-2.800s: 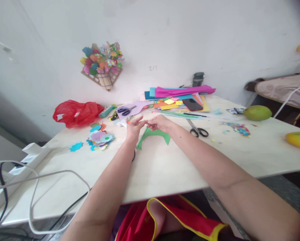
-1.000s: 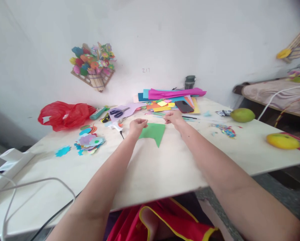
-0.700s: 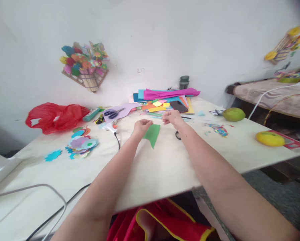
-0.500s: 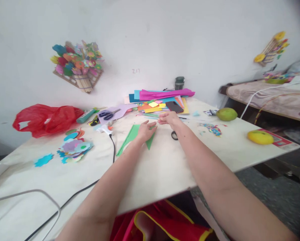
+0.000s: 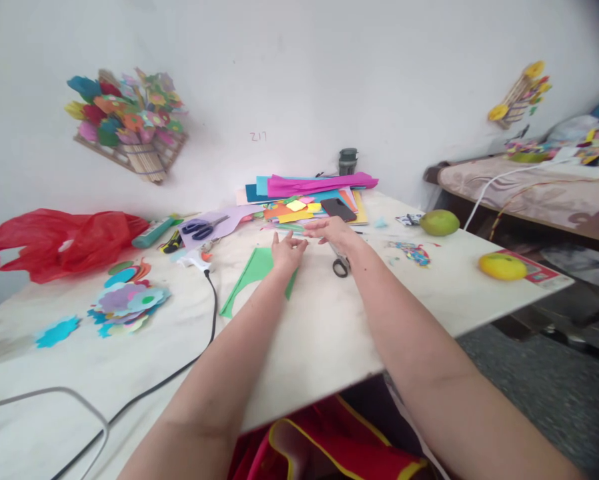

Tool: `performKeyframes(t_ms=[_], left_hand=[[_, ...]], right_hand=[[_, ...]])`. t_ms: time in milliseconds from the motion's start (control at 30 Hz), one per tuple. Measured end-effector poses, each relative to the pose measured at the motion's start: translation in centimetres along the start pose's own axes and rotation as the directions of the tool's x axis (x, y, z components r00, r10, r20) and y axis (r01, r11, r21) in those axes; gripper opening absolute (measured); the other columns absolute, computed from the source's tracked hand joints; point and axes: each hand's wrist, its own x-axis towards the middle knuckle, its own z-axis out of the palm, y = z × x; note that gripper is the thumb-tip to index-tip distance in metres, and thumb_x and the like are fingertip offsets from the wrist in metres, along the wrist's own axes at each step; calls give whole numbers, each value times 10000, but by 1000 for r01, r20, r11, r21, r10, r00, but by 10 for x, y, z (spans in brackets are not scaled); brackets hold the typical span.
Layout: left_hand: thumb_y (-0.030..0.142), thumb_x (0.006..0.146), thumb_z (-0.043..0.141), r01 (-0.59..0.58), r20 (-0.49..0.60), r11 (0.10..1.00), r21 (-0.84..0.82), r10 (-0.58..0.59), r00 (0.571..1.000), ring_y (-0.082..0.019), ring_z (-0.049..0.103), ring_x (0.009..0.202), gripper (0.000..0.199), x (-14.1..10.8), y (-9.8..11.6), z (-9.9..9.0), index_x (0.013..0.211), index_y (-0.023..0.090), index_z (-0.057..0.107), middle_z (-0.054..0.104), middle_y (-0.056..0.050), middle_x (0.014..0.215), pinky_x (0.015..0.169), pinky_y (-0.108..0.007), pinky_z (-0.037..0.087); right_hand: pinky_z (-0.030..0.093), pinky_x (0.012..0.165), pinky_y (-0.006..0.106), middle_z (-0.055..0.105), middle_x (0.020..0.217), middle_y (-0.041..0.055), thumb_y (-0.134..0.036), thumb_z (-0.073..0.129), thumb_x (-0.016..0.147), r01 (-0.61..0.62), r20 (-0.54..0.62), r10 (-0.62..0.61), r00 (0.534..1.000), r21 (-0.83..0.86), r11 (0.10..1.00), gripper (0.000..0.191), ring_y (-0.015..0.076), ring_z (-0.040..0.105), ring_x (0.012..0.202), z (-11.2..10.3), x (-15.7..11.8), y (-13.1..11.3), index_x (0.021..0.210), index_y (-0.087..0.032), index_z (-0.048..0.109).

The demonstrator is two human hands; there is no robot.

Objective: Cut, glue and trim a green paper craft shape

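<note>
My left hand point(image 5: 288, 253) is open, fingers spread, over the right part of a green paper sheet point(image 5: 255, 267) that has a curved piece cut out of it. Just to the right, my right hand point(image 5: 332, 231) is open too, its fingers stretched toward the left. Black-handled scissors point(image 5: 340, 268) lie under and beside my right wrist, partly hidden. Thin green and blue strips point(image 5: 290, 227) lie beyond both hands, below a pile of coloured papers point(image 5: 299, 215). Neither hand holds anything that I can see.
Left on the table point(image 5: 179, 353) are a red plastic bag point(image 5: 62, 240), flower-shaped cutouts point(image 5: 127, 303), a glue gun point(image 5: 194, 260), its black cable and purple-handled scissors point(image 5: 202, 229). A phone point(image 5: 338, 209) rests at the back. Green point(image 5: 439, 223) and yellow point(image 5: 503, 266) fruits sit right.
The view has turned slightly right, so the scene sits further left. My left hand's fingers are more spread, and more of the scissors by my right wrist shows.
</note>
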Motion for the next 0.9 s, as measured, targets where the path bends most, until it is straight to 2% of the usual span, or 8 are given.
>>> performKeyframes(t_ms=[100, 200, 333, 567, 733, 833, 900], left_hand=[[313, 759, 529, -2, -3, 993, -116, 2, 1000, -185, 407, 1269, 177, 0, -2, 1, 660, 240, 657, 711, -38, 910, 1129, -390, -59], [307, 747, 537, 7, -20, 971, -240, -13, 1000, -187, 375, 1291, 164, -2, -3, -1, 630, 243, 634, 710, -33, 901, 1121, -415, -86], [290, 715, 559, 31, -2, 946, -322, -34, 999, -193, 357, 1302, 157, -5, -3, -3, 571, 249, 606, 714, -41, 850, 1110, -421, -128], [361, 691, 571, 58, 20, 905, -421, -55, 998, -204, 251, 1354, 136, -8, -1, -5, 641, 259, 646, 705, -44, 972, 1103, -433, -153], [371, 694, 564, 65, 42, 896, -440, -51, 998, -214, 261, 1349, 171, -11, 3, -6, 719, 242, 673, 686, -68, 1042, 1103, -419, -153], [370, 704, 560, 120, 33, 909, -398, -117, 993, -235, 210, 1365, 218, -12, 3, -6, 812, 223, 680, 636, -64, 1156, 1121, -447, -64], [354, 734, 540, 135, 24, 935, -328, -135, 991, -245, 200, 1366, 259, -11, 2, -5, 904, 215, 678, 593, -51, 1224, 1126, -455, 17]], right_hand=[[498, 695, 250, 724, 857, 60, -132, 629, 706, 91, 53, -86, 995, -110, 990, 313, 184, 638, 898, -1, 0, 0, 1011, -152, 691], [497, 771, 283, 726, 833, 34, -149, 625, 701, 195, 102, -178, 979, -189, 962, 355, 198, 643, 907, 1, 6, 4, 1049, -172, 687], [477, 833, 282, 726, 846, 10, -157, 622, 706, 301, 116, -278, 953, -355, 885, 366, 201, 640, 945, 2, 14, 11, 1063, -207, 686], [469, 806, 247, 718, 926, -10, -216, 591, 765, 330, 153, -308, 939, -655, 680, 376, 184, 634, 967, 2, 7, -1, 1133, -276, 643], [447, 838, 266, 695, 1024, -5, -238, 548, 802, 308, 180, -286, 941, -803, 509, 377, 186, 599, 1037, 5, -4, -13, 1168, -300, 613], [436, 861, 293, 691, 1036, 7, -223, 570, 788, 324, 197, -298, 934, -819, 473, 381, 214, 589, 1051, 7, -5, -15, 1156, -307, 623], [436, 859, 303, 699, 1004, 16, -196, 607, 759, 336, 189, -324, 927, -803, 492, 369, 239, 592, 1043, 9, -4, -14, 1104, -316, 659]])
